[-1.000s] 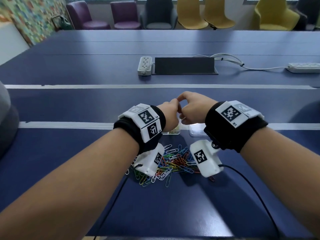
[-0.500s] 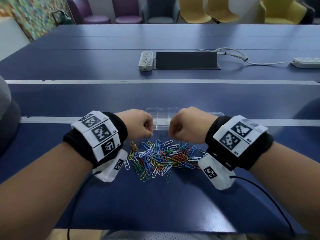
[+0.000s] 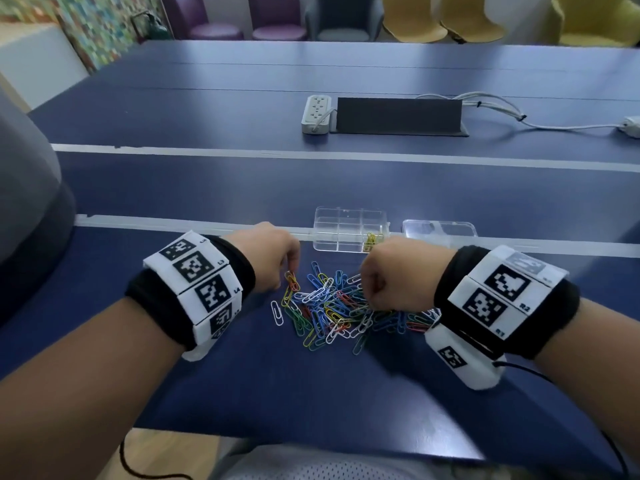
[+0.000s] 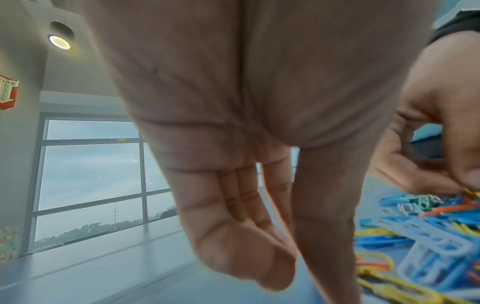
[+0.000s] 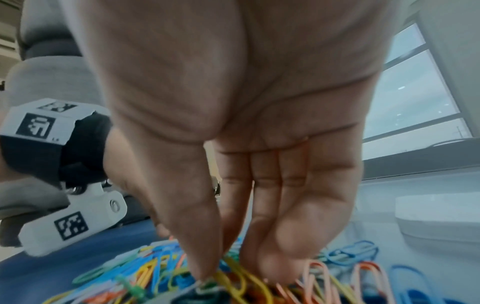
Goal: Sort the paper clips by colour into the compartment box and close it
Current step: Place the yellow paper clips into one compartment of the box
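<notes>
A heap of mixed-colour paper clips (image 3: 336,308) lies on the blue table. Behind it stands the clear compartment box (image 3: 346,220), open, with yellow clips (image 3: 372,240) in its near right cell. The loose clear lid (image 3: 440,230) lies to its right. My left hand (image 3: 287,278) points down at the heap's left edge by orange clips (image 3: 292,281); thumb (image 4: 330,226) and forefinger stand slightly apart, tips cropped. My right hand (image 5: 207,271) is sunk into the heap's right side, where thumb and forefinger pinch a yellow paper clip (image 5: 233,277).
A white power strip (image 3: 315,114), a black panel (image 3: 398,116) and white cables (image 3: 502,112) lie at the far side. Chairs line the far edge. A grey chair back (image 3: 31,202) is at my left. Wrist cables trail off the near table edge.
Both hands came back from above the box and went down to the heap, moving apart. The box and its yellow clips are now uncovered.
</notes>
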A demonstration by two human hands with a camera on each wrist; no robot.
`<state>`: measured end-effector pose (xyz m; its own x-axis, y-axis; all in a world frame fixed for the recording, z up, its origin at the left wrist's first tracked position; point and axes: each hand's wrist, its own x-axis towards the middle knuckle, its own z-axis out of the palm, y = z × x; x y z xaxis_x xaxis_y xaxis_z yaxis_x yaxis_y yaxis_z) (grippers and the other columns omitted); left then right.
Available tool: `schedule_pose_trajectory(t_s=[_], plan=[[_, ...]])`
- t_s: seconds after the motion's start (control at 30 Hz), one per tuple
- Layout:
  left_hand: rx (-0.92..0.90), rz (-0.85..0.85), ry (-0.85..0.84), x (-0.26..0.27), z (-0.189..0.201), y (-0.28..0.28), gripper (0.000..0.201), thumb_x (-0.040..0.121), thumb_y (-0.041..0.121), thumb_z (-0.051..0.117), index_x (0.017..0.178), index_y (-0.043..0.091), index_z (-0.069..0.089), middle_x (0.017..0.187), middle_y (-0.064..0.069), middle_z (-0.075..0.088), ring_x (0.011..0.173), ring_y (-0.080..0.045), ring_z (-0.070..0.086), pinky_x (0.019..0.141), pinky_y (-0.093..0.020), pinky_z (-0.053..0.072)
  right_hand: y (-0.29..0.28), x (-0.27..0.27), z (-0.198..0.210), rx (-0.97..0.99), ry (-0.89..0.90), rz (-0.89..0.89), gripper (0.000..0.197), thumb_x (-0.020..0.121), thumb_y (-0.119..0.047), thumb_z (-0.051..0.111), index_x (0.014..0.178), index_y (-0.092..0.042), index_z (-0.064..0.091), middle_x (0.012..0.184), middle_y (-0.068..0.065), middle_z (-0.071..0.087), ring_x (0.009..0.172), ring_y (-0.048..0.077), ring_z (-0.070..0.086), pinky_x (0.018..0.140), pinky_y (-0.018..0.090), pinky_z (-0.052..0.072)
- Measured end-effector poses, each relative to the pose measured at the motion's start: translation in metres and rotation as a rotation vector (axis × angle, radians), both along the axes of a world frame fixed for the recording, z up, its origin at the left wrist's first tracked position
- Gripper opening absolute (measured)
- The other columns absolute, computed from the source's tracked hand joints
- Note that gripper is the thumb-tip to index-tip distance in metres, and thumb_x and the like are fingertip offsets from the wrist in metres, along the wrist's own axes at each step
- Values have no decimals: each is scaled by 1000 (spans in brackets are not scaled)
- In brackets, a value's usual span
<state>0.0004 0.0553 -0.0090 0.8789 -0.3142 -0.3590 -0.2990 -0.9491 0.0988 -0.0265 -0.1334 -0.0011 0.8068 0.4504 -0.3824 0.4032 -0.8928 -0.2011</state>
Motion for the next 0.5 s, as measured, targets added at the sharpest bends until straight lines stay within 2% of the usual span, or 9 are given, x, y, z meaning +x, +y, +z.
schedule_pose_trajectory(t_s=[0.17, 0.23, 0.3, 0.4, 0.43, 0.5], plan=[[-17, -18, 4, 1, -4, 5, 22, 77, 13, 71, 96, 23, 68, 84, 9, 63, 81, -11, 53, 70, -20, 40, -6, 2, 6, 93, -22, -92, 9, 80, -23, 60, 78, -27, 68, 66, -11, 61, 68, 7, 57, 61, 15, 43], [-42, -22, -3, 1, -4, 6, 20, 77, 15, 72, 95, 23, 69, 81, 10, 63, 79, -10, 54, 69, -20, 41, -6, 3, 7, 152, -20, -121, 11, 81, -21, 57, 80, -29, 65, 62, -15, 54, 61, 0, 50, 59, 12, 39], [-56, -26, -14, 2, -5, 6, 18, 77, 16, 71, 93, 24, 69, 79, 11, 62, 78, -10, 55, 68, -22, 43, -6, 5, 6, 184, -36, -141, 19, 83, -18, 52, 86, -28, 68, 62, -16, 52, 58, -2, 47, 57, 10, 37], [-31, -50, -26, 2, -5, 4, 13, 79, 17, 70, 91, 22, 71, 66, 14, 54, 76, -11, 53, 67, -21, 40, -4, 4, 5, 186, -49, -164, 28, 86, -15, 47, 93, -28, 71, 69, -16, 58, 68, 5, 54, 56, 14, 38], [-29, -58, -35, 2, -4, 3, 11, 78, 18, 70, 89, 21, 71, 64, 15, 51, 76, -11, 53, 67, -21, 41, -4, 3, 4, 194, -36, -169, 29, 86, -15, 47, 91, -29, 71, 64, -16, 59, 72, 9, 58, 56, 13, 39], [-60, -61, -52, 1, -3, 3, 8, 78, 19, 68, 85, 22, 72, 62, 14, 51, 78, -13, 57, 69, -23, 47, -2, 2, 2, 221, 6, -173, 30, 85, -11, 46, 85, -30, 69, 48, -15, 57, 69, 12, 64, 55, 11, 43]])
